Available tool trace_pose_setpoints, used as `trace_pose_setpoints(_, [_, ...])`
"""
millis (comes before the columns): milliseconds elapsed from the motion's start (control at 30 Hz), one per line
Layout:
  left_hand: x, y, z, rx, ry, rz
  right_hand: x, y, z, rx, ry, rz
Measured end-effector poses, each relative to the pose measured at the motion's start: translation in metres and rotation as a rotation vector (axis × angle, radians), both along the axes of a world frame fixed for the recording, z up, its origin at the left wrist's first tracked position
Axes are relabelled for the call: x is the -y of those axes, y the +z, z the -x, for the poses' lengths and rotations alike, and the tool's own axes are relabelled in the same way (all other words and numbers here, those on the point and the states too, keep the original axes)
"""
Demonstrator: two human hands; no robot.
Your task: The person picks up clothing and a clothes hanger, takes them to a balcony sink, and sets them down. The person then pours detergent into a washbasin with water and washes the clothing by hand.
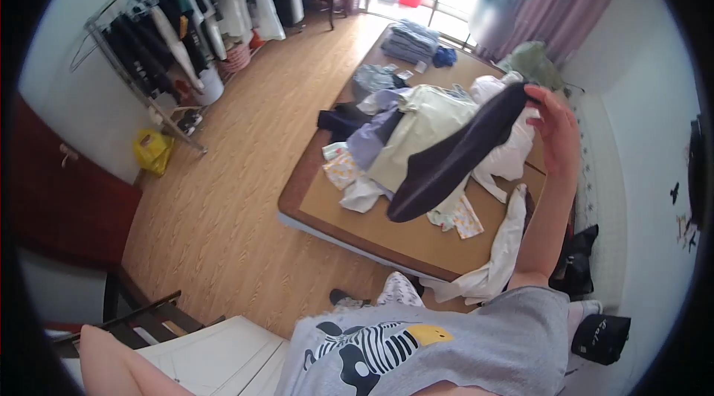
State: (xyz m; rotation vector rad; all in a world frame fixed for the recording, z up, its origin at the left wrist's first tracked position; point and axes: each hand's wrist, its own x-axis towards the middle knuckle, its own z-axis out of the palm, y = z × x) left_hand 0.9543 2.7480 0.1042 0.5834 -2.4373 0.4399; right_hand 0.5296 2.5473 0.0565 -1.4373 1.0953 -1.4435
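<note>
Clearly, the right hand (pixel 552 124) was the nearer one: at the upper right of the frame it pinched the top end of a dark sock-shaped garment (pixel 461 154), thumb and fingertips together at the edge, the other fingers loosely bent. From that grip the cloth reached away down and to the left — its long axis ran on a slant from the upper right to its rounded, wider end near the middle of the frame. That lower end had no hand on it.

The left arm (pixel 134 370) showed only as a bent stretch at the lower left corner, well apart from the cloth; the left hand itself was out of sight, so whether it was spread or holding anything could not be told.

Behind the slanting cloth, in the middle of the picture, the bed (pixel 357 229) bore a loose heap. A pale yellow-green shirt (pixel 424 121) showed along the upper left side of the dark piece, a lavender garment (pixel 368 139) farther left, and a white long-sleeved garment (pixel 506 240) trailed toward the lower right. A stack of folded grey-blue clothes (pixel 411 40) lay near the top — well away from the pinching fingers.
</note>
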Motion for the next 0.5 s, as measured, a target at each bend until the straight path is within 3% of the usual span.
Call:
trace_pose_setpoints(200, [-0.029, 0.003, -0.107, -0.004, 0.136, 0.084, 0.056, 0.029, -0.161, 0.001, 0.303, 0.081])
trace_pose_setpoints(500, [0.002, -0.002, -0.260, 0.007, 0.346, 0.159, 0.133, 0.008, -0.373, 0.026, 0.493, 0.032])
